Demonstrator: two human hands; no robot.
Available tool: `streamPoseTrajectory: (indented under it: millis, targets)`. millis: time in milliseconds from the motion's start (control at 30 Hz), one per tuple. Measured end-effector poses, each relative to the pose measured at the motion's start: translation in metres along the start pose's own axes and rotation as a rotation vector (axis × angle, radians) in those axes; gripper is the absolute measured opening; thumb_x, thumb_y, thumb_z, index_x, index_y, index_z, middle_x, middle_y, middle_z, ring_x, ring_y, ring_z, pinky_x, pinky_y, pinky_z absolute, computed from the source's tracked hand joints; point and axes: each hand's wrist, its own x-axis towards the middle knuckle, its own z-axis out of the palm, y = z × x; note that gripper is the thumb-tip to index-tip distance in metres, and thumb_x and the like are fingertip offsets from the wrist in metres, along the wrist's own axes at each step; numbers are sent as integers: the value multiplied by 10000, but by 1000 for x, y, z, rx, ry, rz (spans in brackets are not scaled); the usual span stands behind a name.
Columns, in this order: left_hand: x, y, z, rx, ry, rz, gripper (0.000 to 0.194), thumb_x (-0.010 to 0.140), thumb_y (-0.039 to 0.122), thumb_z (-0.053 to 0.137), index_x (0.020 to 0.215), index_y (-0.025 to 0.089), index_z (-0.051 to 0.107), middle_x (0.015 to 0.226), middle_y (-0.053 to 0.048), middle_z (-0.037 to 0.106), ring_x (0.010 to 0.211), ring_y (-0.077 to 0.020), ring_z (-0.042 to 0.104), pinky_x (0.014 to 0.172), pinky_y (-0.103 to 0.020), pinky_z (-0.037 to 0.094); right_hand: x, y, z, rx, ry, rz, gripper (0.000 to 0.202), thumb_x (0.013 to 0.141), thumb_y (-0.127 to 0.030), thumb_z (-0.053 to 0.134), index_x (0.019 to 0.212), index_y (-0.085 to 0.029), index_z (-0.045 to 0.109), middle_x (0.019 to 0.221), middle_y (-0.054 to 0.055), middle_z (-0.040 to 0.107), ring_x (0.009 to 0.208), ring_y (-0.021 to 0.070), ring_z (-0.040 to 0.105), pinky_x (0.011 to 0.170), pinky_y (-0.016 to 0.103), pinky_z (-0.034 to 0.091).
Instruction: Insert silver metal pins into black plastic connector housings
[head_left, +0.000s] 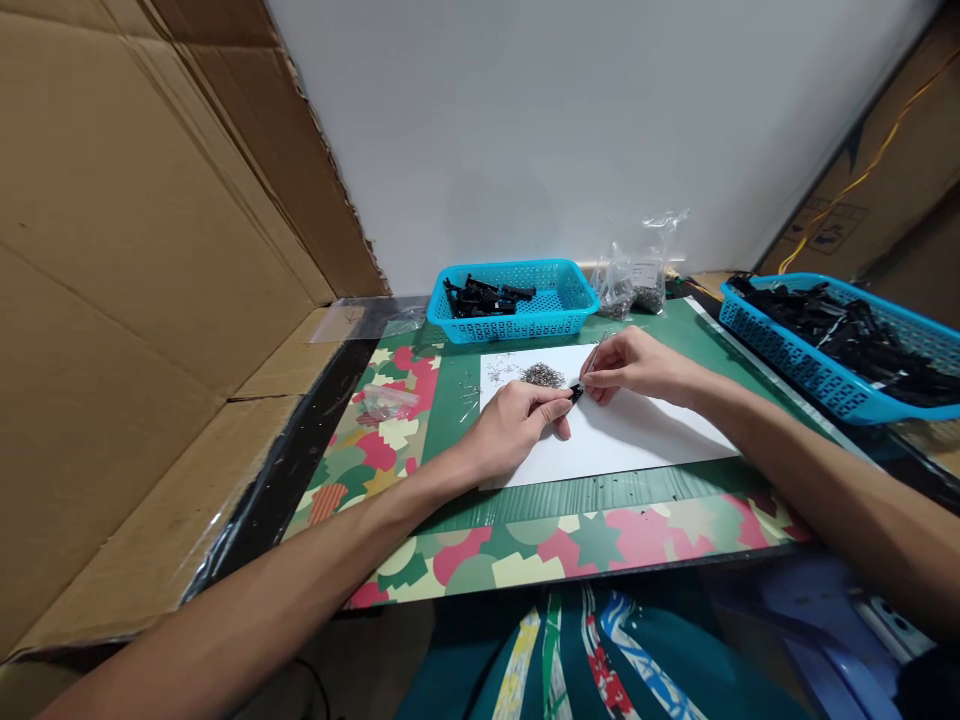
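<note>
Over the white sheet, my left hand is closed, pinching a small black part between thumb and fingertips. My right hand is closed around a thin metal tool, its fingertips right beside the black part. The tip of the tool is too small to make out. Just behind my left fingers lies a pile of tiny metal pieces on the sheet, with more scattered to its left.
A blue basket with black parts stands at the back, beside plastic bags of small pieces. Another blue basket, full of black parts, is at the right. A small plastic bag lies left on the patterned mat. Cardboard walls the left side.
</note>
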Motion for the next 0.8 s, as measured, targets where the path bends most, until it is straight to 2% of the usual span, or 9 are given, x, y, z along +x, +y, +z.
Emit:
streamPoseTrajectory:
  millis: [167,333,467,567,700,800]
  targets:
    - [0,0,0,3,-9,-6,445,1054,403,541,803,167,822,1177,-98,803,572,-109,453,630,-299,366,-1,1,2,-38,23,-20,188,760,-293,836,805,-123,770,731,99,785,649,210,772,657,332,674]
    - [3,-1,-2,-24,-14,-33,480,1059,439,524,835,148,834,975,-110,807,518,-100,448,563,-280,361,0,5,5,-44,17,-36,117,754,-241,817,778,-138,767,738,104,792,662,211,778,650,318,667]
    - [4,-7,-6,-138,-60,-79,499,1048,517,519,987,137,838,868,-106,785,447,-92,447,495,-270,367,4,8,8,45,27,-8,105,701,-173,825,703,-151,722,711,101,781,621,193,754,611,302,640]
    - [3,-8,-7,-104,-72,-57,494,1028,545,553,1007,142,838,784,-74,746,461,-95,419,485,-260,341,7,10,9,69,-44,-3,88,719,-176,798,758,-145,725,714,75,770,618,173,745,620,290,636]
    - [2,-3,-6,-6,-6,-31,535,1049,535,497,900,151,839,660,-25,647,494,-105,370,515,-257,308,8,10,6,48,-89,-34,118,773,-211,764,855,-157,697,761,51,761,654,170,756,658,298,643]
    - [1,-2,-5,17,12,-30,517,1046,522,502,916,159,845,702,-35,686,521,-119,418,544,-264,318,4,6,0,-57,-121,-89,95,837,-228,716,899,-165,682,801,44,755,667,165,752,643,283,609]
